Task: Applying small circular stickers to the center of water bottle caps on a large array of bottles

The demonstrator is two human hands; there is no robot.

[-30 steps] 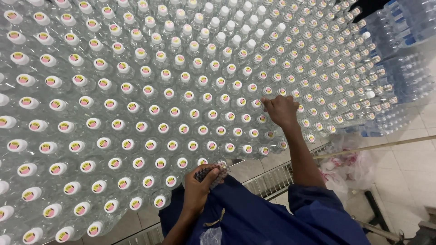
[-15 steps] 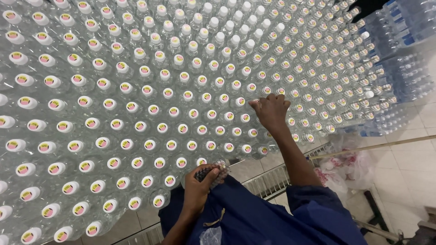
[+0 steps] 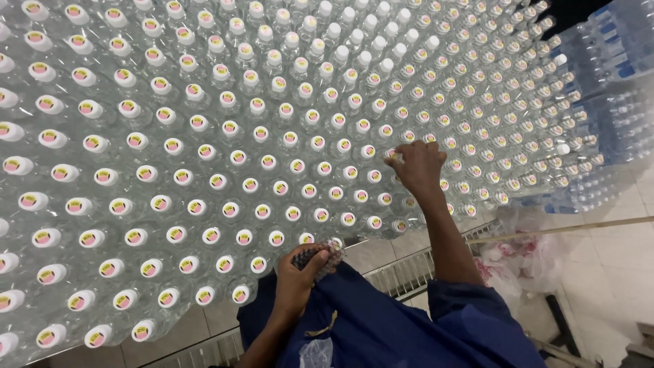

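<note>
1. A broad field of clear bottles [image 3: 225, 157] with white caps fills the view.
2. The right hand [image 3: 419, 167] rests on caps at the right.
3. The left hand [image 3: 300, 272], near, grips a small dark bundle [image 3: 323, 253].

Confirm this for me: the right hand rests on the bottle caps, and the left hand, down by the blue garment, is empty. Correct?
Not quite. The head view shows the left hand gripping a small dark object, not empty. The right hand does rest on the bottle caps, and the blue garment is there.
</note>
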